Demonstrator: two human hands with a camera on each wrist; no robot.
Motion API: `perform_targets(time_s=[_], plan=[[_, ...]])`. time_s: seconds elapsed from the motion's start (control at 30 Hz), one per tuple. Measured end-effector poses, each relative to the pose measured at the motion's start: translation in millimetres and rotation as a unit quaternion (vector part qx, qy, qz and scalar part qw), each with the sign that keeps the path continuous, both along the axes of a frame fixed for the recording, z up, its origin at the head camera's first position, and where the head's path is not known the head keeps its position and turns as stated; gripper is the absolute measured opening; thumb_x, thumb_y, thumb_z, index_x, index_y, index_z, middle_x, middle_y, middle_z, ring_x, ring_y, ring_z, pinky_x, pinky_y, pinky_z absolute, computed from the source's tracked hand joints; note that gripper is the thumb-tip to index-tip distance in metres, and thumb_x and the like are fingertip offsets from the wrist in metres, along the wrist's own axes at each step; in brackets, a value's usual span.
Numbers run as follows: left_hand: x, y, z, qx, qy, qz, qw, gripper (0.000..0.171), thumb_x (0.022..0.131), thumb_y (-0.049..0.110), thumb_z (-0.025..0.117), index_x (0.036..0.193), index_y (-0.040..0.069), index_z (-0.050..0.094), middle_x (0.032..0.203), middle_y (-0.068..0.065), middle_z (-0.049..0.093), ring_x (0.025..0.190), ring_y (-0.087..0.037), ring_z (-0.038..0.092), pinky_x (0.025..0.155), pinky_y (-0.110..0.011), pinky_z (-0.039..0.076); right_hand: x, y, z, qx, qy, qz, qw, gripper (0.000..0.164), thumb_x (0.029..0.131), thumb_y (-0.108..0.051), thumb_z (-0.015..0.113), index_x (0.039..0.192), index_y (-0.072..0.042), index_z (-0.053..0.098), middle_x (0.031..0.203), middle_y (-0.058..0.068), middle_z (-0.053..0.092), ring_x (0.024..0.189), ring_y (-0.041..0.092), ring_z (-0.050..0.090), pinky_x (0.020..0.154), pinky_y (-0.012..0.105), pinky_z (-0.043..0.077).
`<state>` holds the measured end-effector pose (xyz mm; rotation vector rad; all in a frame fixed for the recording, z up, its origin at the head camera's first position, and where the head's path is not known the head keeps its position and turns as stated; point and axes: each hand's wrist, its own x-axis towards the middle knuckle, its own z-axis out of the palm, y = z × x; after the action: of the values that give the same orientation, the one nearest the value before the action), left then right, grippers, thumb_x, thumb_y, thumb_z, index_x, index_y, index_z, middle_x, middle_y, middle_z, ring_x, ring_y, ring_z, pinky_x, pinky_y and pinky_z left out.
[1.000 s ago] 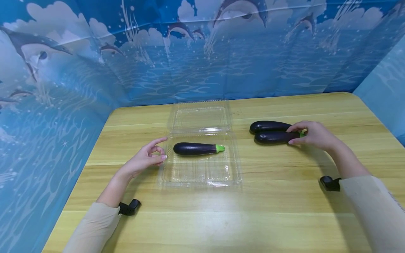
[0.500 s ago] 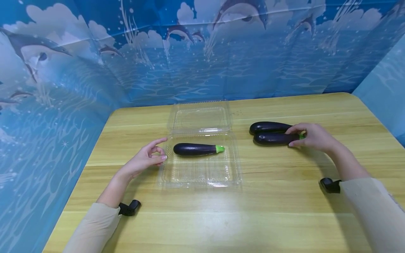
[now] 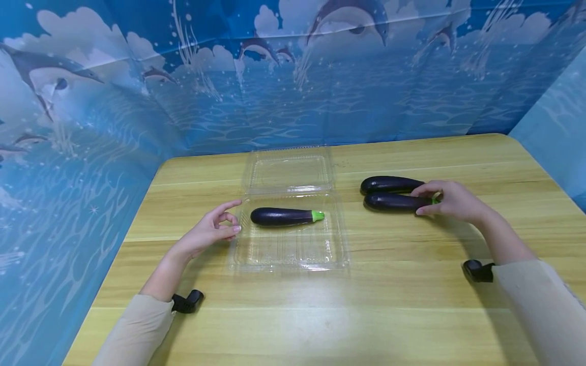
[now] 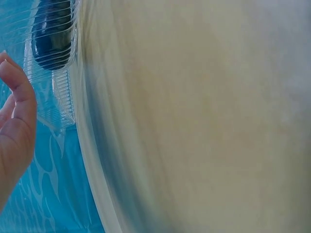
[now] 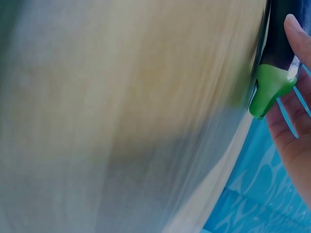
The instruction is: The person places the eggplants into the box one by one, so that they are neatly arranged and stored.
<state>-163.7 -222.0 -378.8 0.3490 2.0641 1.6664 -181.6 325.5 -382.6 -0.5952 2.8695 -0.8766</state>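
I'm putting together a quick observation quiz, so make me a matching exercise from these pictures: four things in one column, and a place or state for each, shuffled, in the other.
Things
1. left hand
2. right hand
3. single eggplant
4. clear lid

Places or states
A. opened back, on the far side of the clear tray
B. gripping the nearer eggplant of a pair, near its green end
C. inside the tray
D. beside the tray's left edge

Right pairs
1-D, 2-B, 3-C, 4-A
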Motion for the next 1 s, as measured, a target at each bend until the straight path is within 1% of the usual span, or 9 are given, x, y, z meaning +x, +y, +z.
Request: perform_targets(time_s=[0.17,0.3,0.4,0.6,0.73,1.0], plan=[[0.2,0,-1.6,0.003,0.002,-0.001,1.0000,0.067,0.089,0.004,0.061,0.146,0.009,0.026,0.095,-0.009,0.047,0.070,-0.009,0.054,0.066,-0.024,0.048,2.2,-1,-0.4,-0.015,-0.016,0.001,1.000,0.035,0.078,-0.020,0.076,0.109,-0.010,0.066,0.107,0.009,0.062,0.090,0.010,0.054,0.068,0.028,0.045],[0.6,-1,-2.2,0.004,0.004,-0.001,1.0000,0.067,0.089,0.003,0.061,0.146,0.008,0.026,0.095,-0.009,0.047,0.070,-0.009,0.054,0.066,-0.024,0.049,3.7,-4,1.1,-0.029,-0.031,0.005,0.999,0.035,0.078,-0.021,0.076,0.110,-0.010,0.066,0.109,0.009,0.062,0.092,0.010,0.054,0.069,0.028,0.045],[0.9,-1,-2.5,0.005,0.002,0.001,1.0000,0.067,0.089,0.002,0.060,0.146,0.008,0.026,0.095,-0.009,0.047,0.070,-0.009,0.054,0.066,-0.024,0.049,4.3,-6,2.2,-0.030,-0.034,0.009,0.999,0.035,0.079,-0.021,0.076,0.110,-0.010,0.066,0.110,0.009,0.062,0.092,0.010,0.054,0.070,0.028,0.045],[0.7,-1,-3.2,0.002,0.000,0.003,1.0000,0.067,0.089,0.004,0.061,0.146,0.009,0.027,0.096,-0.008,0.047,0.070,-0.009,0.054,0.066,-0.025,0.049,5.3,-11,4.6,-0.031,-0.027,0.020,0.999,0.035,0.079,-0.020,0.075,0.111,-0.011,0.065,0.109,0.007,0.062,0.090,0.006,0.053,0.072,0.028,0.044],[0.5,-1,-3.4,0.002,-0.001,0.002,1.0000,0.067,0.089,0.006,0.062,0.146,0.009,0.027,0.096,-0.008,0.046,0.071,-0.010,0.054,0.066,-0.025,0.049,5.7,-14,7.1,-0.041,-0.020,0.029,0.999,0.034,0.079,-0.019,0.075,0.110,-0.012,0.066,0.107,0.005,0.062,0.088,0.004,0.052,0.069,0.027,0.043],[-0.2,-2,-4.7,0.002,-0.002,0.000,1.0000,0.067,0.089,0.007,0.062,0.146,0.012,0.027,0.096,-0.008,0.047,0.072,-0.011,0.055,0.066,-0.025,0.049,7.1,-21,15.3,-0.056,-0.019,0.033,0.998,0.034,0.079,-0.016,0.076,0.111,-0.010,0.066,0.103,0.005,0.062,0.083,0.008,0.051,0.064,0.025,0.041]])
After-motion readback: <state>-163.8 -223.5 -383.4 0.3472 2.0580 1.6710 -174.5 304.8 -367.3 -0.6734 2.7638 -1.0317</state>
